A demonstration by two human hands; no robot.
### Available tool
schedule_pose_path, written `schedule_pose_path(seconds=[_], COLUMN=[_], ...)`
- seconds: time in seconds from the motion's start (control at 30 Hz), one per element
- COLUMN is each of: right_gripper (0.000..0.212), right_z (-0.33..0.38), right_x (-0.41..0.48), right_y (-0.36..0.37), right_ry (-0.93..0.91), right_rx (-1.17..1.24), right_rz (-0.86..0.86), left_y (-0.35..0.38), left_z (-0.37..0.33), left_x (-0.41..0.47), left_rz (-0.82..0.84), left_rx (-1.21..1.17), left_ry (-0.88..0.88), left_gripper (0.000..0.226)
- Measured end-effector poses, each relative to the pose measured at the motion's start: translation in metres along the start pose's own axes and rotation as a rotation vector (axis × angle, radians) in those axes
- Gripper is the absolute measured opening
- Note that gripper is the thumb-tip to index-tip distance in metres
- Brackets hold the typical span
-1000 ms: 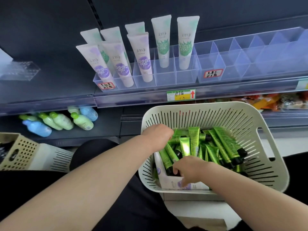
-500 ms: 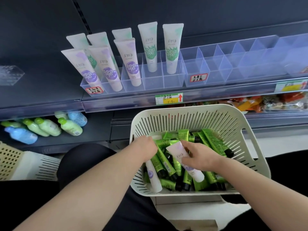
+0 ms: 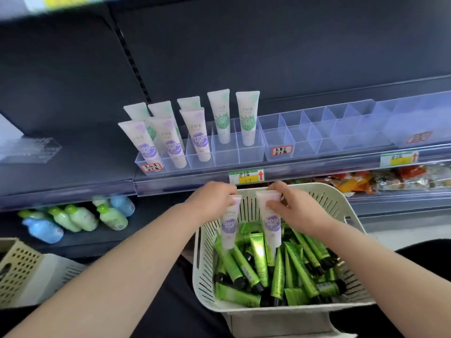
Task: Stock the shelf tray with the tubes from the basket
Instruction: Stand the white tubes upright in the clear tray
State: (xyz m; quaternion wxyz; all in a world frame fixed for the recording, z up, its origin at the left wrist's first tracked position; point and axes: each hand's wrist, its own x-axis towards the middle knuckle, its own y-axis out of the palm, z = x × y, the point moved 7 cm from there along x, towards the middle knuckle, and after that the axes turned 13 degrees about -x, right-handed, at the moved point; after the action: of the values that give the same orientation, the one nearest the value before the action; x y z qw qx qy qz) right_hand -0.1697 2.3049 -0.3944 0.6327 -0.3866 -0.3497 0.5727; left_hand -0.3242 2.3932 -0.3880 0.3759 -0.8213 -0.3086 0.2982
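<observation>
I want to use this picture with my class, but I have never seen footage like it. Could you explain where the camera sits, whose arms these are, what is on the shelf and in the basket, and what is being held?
There is no machine here: the camera is worn on a person's head and looks down at their own two bare arms. The left hand and the right hand each hold one white tube with a purple label, the left tube and the right tube, gripped near the flat top end with the cap down, above the basket. The pale slotted basket holds many green tubes. On the shelf above stands a clear divided tray with white tubes upright in some compartments; the compartments to the right are empty.
</observation>
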Motion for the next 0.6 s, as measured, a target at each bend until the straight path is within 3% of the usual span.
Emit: schedule_pose_path(seconds=[0.33, 0.47, 0.6], right_gripper=[0.014, 0.016, 0.018], right_z=[0.059, 0.069, 0.069], right_x=[0.044, 0.059, 0.070], right_y=[-0.126, -0.149, -0.156], right_ry=[-0.114, -0.121, -0.112], right_rx=[-0.147, -0.186, -0.186], right_rz=[-0.468, -0.520, -0.537], left_y=[-0.159, -0.177, -0.167], left_z=[-0.074, -0.089, -0.089], left_x=[-0.033, -0.026, 0.005], left_rz=[-0.699, -0.779, -0.690], left_rx=[-0.056, -0.067, 0.096], left_ry=[0.118, 0.141, 0.137], left_gripper=[0.018, 0.019, 0.016])
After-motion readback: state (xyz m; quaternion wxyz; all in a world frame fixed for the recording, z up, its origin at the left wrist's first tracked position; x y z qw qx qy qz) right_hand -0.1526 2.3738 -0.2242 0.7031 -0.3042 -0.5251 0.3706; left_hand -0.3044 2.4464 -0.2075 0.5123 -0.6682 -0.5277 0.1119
